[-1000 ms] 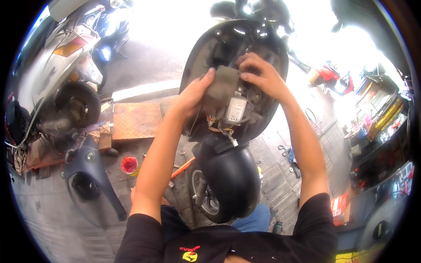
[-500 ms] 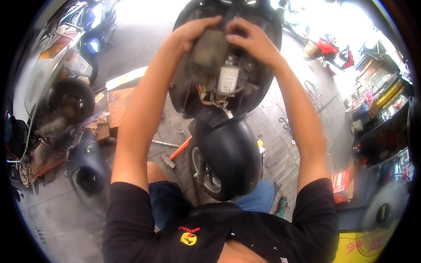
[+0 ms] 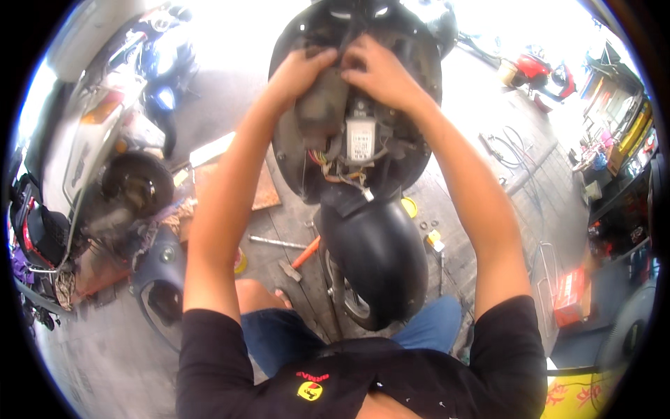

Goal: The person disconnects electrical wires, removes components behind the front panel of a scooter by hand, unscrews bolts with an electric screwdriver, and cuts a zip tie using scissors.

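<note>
Before me stands a motor scooter with its front cover off and its dark inner front panel exposed. Both hands meet near the top of this panel, above a dusty grey box. My left hand is bent in from the left, its fingers closed. Close beside it, my right hand curls its fingers, thumb near forefinger. Whatever the fingertips grip is too dark and blurred to name. Below them are a silver labelled module, coloured wires and a loose white connector. The black front mudguard sits between my knees.
An orange-handled hammer and a metal bar lie on the floor left of the wheel. A removed grey body panel rests at left, near another scooter. To the right are a red box and a fan.
My view has shifted, bringing more floor around the wheel into sight. Both hands have drawn closer together at the panel's top, and my left fingers are more bent.
</note>
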The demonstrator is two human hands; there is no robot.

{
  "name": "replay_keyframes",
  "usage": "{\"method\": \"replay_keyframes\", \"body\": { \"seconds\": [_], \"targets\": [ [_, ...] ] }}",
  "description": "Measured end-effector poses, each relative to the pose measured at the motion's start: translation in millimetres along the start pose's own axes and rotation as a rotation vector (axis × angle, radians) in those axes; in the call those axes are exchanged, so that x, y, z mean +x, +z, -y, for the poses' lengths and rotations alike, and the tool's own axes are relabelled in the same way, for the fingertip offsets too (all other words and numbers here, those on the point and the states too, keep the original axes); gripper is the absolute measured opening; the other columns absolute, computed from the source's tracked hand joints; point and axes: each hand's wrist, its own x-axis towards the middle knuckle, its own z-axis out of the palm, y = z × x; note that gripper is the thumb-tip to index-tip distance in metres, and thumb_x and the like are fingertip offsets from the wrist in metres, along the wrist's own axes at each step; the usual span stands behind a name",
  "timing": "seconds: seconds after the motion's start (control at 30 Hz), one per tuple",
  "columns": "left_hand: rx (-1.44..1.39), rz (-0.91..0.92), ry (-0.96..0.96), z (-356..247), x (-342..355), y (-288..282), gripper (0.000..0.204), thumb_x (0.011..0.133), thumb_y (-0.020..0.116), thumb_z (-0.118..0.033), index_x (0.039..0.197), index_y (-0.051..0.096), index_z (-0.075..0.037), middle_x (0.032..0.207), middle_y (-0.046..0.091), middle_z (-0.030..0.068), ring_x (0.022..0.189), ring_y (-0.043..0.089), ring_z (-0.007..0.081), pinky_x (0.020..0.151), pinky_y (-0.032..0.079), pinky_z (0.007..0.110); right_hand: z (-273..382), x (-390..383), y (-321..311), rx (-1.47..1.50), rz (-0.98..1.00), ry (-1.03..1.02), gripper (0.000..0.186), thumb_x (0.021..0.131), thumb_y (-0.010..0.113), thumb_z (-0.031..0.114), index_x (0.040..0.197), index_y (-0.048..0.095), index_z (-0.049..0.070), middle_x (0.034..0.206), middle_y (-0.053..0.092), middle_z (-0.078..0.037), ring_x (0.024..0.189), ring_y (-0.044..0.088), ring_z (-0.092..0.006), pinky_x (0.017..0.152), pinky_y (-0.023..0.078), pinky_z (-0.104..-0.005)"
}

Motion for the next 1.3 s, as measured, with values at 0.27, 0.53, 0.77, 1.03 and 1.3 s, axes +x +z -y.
{"method": "replay_keyframes", "body": {
  "seconds": [0.27,0.53,0.77,1.03,1.3],
  "targets": [
    [0.408,-0.462,0.263,58,-104,35,0.083,0.08,0.075,-0.026,0.143,0.031,0.004,0.131,0.046,0.0261,0.12,0.047,0.0388,0.101,0.04,0.044,1,-2,12,0.003,-0.032,0.063,0.025,0.074,0.067,0.019,0.091,0.061,0.0,0.101,0.054,-0.015,0.095,0.055,-0.0327,0.083,0.045,-0.0389],
    [0.594,-0.443,0.328,72,-106,43,0.088,0.079,0.075,-0.022,0.147,0.024,0.001,0.138,0.039,0.0267,0.125,0.045,0.0361,0.105,0.038,0.042,3,-10,21,0.029,-0.221,0.007,0.023,0.074,0.066,0.02,0.087,0.063,0.002,0.098,0.058,-0.017,0.098,0.056,-0.0358,0.086,0.048,-0.0436],
    [0.676,-0.371,0.272,82,-101,22,0.101,0.078,0.079,-0.031,0.148,0.015,0.006,0.139,0.04,0.0245,0.124,0.047,0.0309,0.101,0.043,0.039,1,-1,28,-0.021,-0.33,0.014,0.021,0.074,0.063,0.023,0.084,0.065,0.004,0.094,0.063,-0.016,0.091,0.061,-0.0352,0.082,0.05,-0.0437],
    [0.129,-0.461,-0.311,46,-211,-10,0.072,0.093,0.062,-0.033,0.146,0.029,0.003,0.122,0.059,0.0178,0.113,0.057,0.0239,0.092,0.048,0.034,6,-11,35,-0.072,-0.492,-0.034,0.015,0.075,0.063,0.016,0.08,0.058,0.003,0.084,0.06,-0.017,0.084,0.06,-0.0366,0.073,0.049,-0.0477],
    [0.124,-0.467,-0.707,73,-309,-55,0.046,0.092,0.062,-0.03,0.127,0.057,-0.002,0.1,0.069,0.0109,0.088,0.065,0.0178,0.071,0.052,0.03,15,-9,38,-0.067,-0.523,-0.008,0.014,0.077,0.063,0.015,0.078,0.059,0.002,0.08,0.06,-0.016,0.077,0.061,-0.0356,0.068,0.049,-0.0437]
  ]
}}
